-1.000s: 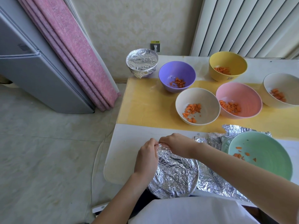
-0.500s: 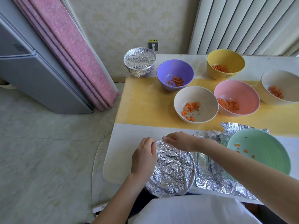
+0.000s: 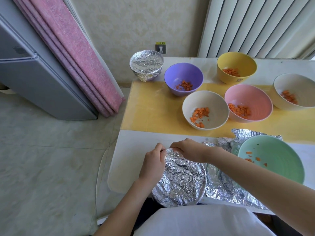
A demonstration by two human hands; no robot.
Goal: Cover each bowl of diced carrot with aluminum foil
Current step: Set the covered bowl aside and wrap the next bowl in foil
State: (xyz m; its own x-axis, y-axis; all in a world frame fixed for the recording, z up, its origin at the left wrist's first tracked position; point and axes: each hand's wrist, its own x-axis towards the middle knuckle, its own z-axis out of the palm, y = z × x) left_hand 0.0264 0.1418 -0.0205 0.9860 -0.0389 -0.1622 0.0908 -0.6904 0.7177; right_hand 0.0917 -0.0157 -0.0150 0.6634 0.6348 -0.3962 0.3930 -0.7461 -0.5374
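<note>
Head view, items by size.

Table (image 3: 136,150): white, with a yellow mat (image 3: 153,108) across its far half.

Green bowl (image 3: 281,150): near right, uncovered, few carrot bits. It apparently sits on a loose foil sheet (image 3: 225,188).

Foil-wrapped bowl (image 3: 184,181): at the near edge, top fully sheeted. Step in hand, by judgement: crimping the far rim. Next move calls for finishing the tuck, then drawing the loose sheet over the green bowl.

Open bowls, carrot showing: pink bowl (image 3: 248,94), cream bowl (image 3: 204,101), second cream bowl (image 3: 296,84), purple bowl (image 3: 183,72), yellow bowl (image 3: 237,61).

Far covered bowl (image 3: 146,63): far-left corner, done.

Left hand (image 3: 152,165): at the left rim, fingers curled, pinching foil.

Right hand (image 3: 189,149): reaching across, fingers bent over the far rim, gripping foil.
</note>
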